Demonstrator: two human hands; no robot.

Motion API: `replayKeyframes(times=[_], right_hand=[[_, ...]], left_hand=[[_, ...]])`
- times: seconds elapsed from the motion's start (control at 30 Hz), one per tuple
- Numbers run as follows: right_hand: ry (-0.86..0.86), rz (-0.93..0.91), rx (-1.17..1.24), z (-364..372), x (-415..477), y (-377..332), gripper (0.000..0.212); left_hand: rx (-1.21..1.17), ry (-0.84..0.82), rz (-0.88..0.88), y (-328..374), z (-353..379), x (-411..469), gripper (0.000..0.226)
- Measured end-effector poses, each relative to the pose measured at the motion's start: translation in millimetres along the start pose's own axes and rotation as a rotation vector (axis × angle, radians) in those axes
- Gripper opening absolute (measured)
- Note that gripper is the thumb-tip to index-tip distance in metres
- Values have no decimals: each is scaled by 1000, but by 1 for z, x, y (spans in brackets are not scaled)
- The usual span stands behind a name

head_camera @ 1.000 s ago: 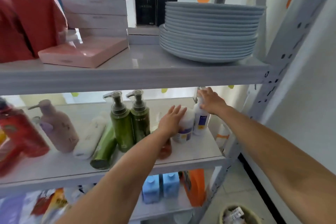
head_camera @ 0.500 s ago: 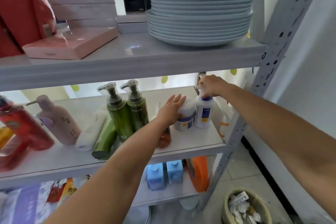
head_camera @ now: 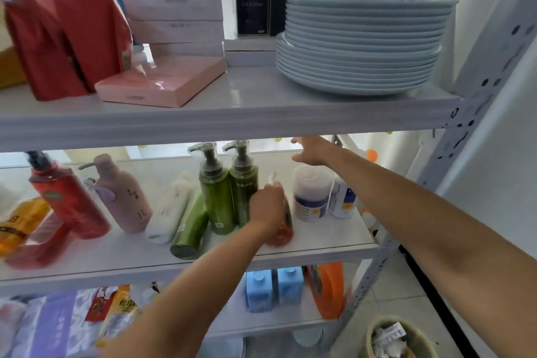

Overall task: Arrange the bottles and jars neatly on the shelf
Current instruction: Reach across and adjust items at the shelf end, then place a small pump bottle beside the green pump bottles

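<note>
Head view, shelf: the middle shelf (head_camera: 319, 244) carries the bottles; its right end holds a white jar (head_camera: 309, 197) and a white bottle (head_camera: 343, 200), both upright and touching.
Head view, left hand: the left hand (head_camera: 268, 203) has its fingers closed round a small reddish bottle (head_camera: 280, 234) near the front edge, between the jar and two upright green pump bottles (head_camera: 228, 186).
Head view, right hand: the right hand (head_camera: 312, 150) hovers open and empty above the jar, fingers spread, touching nothing.
Head view, key relation: the reddish bottle leans, its long axis tilted with its top towards the back; the left hand is on it and the right hand is apart.
Head view, left to do: a green bottle (head_camera: 190, 229) and a white bottle lying down (head_camera: 170, 209) are off upright.
</note>
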State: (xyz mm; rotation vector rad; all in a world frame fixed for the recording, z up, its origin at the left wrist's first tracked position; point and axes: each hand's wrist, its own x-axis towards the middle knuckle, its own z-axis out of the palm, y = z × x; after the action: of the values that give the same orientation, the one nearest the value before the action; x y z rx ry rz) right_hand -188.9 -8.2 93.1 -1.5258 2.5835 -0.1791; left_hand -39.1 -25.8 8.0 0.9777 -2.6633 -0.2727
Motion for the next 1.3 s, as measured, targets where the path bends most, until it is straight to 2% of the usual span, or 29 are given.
replayKeyframes(times=[0.1, 0.2, 0.3, 0.43, 0.7, 0.93, 1.03, 1.2, 1.3], right_hand=[[-93, -48, -131, 21, 13, -22, 52], [-162, -60, -210, 40, 20, -30, 49], [-215, -67, -291, 49, 28, -31, 48], [-254, -66, -329, 54, 38, -33, 48], [-479, 33, -256, 61, 58, -35, 52], [-382, 47, -240, 64, 67, -43, 30], [-331, 77, -155, 57, 66, -44, 28], [-348, 117, 146, 40, 61, -49, 35], [-336, 81, 309, 24, 55, -51, 30]], left_hand=[[46, -129, -58, 5, -1, -15, 12], [-15, -298, -237, -3, 3, -18, 32], [-176, -438, -383, -12, 12, -17, 36], [-439, -502, -501, -17, 12, -14, 38], [-880, -413, -727, -30, 26, -16, 34], [-1184, -241, -929, -37, 35, -21, 65], [-1228, -233, -956, -33, 37, -23, 75], [-1203, -220, -960, -24, 42, -26, 61], [-1200, -202, -935, -23, 43, -26, 64]])
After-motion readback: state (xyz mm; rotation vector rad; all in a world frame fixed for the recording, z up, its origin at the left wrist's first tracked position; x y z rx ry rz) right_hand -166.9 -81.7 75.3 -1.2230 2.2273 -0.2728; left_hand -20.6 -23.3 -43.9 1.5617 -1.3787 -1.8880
